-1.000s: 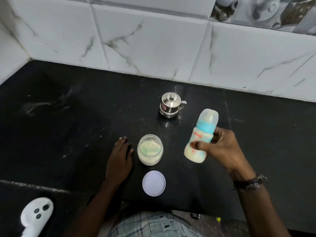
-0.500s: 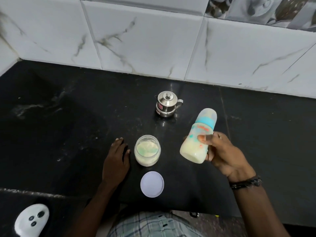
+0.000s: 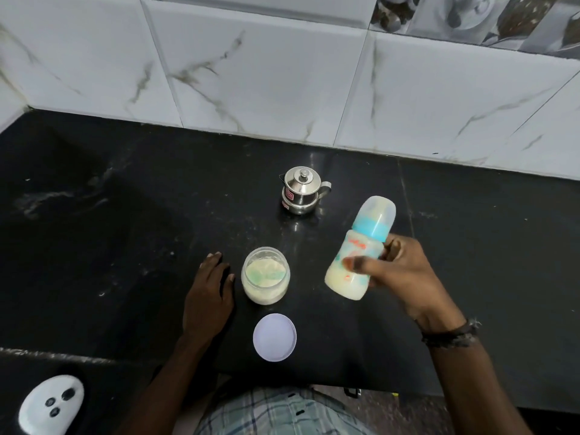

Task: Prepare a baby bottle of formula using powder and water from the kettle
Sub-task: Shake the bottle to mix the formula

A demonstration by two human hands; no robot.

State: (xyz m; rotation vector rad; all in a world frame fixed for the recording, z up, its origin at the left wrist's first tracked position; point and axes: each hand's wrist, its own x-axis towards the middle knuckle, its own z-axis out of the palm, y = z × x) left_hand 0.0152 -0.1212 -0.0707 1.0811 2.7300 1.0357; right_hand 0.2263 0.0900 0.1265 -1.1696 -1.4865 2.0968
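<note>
- While the right hand point(image 3: 405, 274) grips the baby bottle point(image 3: 361, 252) in the air, its tilt differs from a second ago; it leaned harder half a second back and now stands nearer upright, cap end away from the person; I judge this a shaking motion to mix the pale formula in its base.
- Beside the open powder jar point(image 3: 265, 275), the left hand point(image 3: 208, 296) stays flat on the black counter point(image 3: 94, 246), fingers relaxed, holding nothing; the jar's lid point(image 3: 275, 337) lies just in front, the steel kettle point(image 3: 299, 190) behind.
- With powder and water apparently in, the task looks nearly done.
- Red print on the bottle and a red sticker on the kettle are too blurred to read.
</note>
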